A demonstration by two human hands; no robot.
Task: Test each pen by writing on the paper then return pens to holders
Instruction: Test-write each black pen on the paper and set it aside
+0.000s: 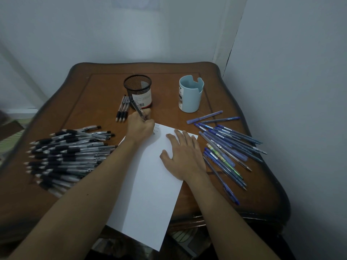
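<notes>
While the left hand [139,127] pinches a black pen [138,109] with its tip on the far corner of the white paper [150,184], the right hand [182,156] lies flat on the sheet, fingers straight. A pile of black pens [65,152] lies on the left, blue pens [225,145] on the right, and the mesh holder [138,89] and the blue holder [190,98] stand behind.

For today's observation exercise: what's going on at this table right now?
A person's left hand grips a clear-barrelled black pen, writing small marks at the top of the white paper sheet, while the right hand lies flat on it. The black wire-mesh holder and pale blue plastic holder both look empty. Heaps of black pens lie left, blue pens right.
</notes>
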